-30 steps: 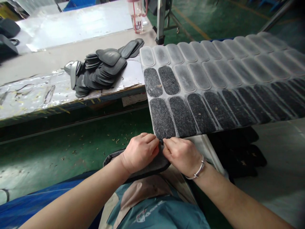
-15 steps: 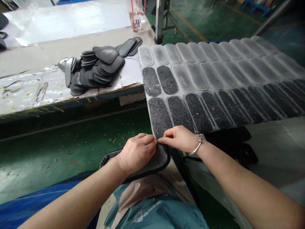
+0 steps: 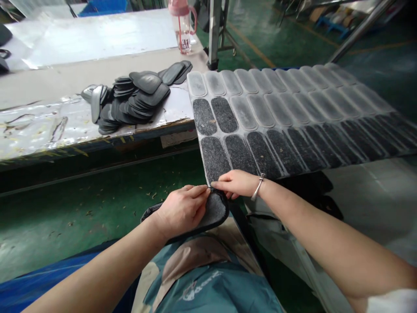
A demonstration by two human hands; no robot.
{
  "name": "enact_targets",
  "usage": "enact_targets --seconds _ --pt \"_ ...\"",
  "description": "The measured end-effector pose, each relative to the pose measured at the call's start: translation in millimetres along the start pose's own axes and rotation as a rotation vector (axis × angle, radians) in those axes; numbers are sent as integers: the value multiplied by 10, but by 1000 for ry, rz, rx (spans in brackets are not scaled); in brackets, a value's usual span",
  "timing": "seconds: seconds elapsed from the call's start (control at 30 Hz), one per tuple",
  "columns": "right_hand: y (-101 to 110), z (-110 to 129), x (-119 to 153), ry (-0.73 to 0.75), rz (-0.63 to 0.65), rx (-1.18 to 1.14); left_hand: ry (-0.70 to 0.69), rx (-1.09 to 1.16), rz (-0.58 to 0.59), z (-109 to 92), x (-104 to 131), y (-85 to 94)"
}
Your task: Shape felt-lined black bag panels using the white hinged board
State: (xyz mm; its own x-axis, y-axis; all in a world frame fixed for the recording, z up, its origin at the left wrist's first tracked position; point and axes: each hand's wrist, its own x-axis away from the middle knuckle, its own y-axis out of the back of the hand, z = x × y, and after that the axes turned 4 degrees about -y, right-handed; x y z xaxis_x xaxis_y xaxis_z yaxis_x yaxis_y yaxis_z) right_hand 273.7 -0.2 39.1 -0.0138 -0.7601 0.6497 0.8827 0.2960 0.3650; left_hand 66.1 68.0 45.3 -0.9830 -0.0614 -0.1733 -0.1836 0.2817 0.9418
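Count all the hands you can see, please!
2. The left hand is over the grey pad, fingers on it. The right hand is at the pad's far edge, near the board's corner. No others show.

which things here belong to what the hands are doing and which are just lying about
Apparently belonging:
black-edged grey pad, under left hand, right hand at its edge
possibly oval pads, stacked dark pieces

Probably just lying about:
pink-lidded bottle
blue container
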Motion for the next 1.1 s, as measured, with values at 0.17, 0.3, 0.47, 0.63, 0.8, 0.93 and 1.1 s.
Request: enact_targets --seconds 0.17,0.3,0.47,0.63,0.8,0.93,1.1 --pt "25 76 -67 -56 79 13 76 132 -42 19 46 -50" --pt "-7 72 -68 -34 35 68 175 331 -146 87 21 -87" --pt "-60 57 -42 44 -120 167 140 343 -202 130 -3 -124" --pt "-117 -66 18 54 -137 21 65 164 -198 111 55 -155" --pt "-255 -201 88 105 -289 -17 22 10 -219 70 64 -169" --pt "-393 -203 117 133 -477 11 41 -79 -188 23 27 -138" --pt "-543 -228 128 119 -603 -118 107 -98 26 -26 0 -103"
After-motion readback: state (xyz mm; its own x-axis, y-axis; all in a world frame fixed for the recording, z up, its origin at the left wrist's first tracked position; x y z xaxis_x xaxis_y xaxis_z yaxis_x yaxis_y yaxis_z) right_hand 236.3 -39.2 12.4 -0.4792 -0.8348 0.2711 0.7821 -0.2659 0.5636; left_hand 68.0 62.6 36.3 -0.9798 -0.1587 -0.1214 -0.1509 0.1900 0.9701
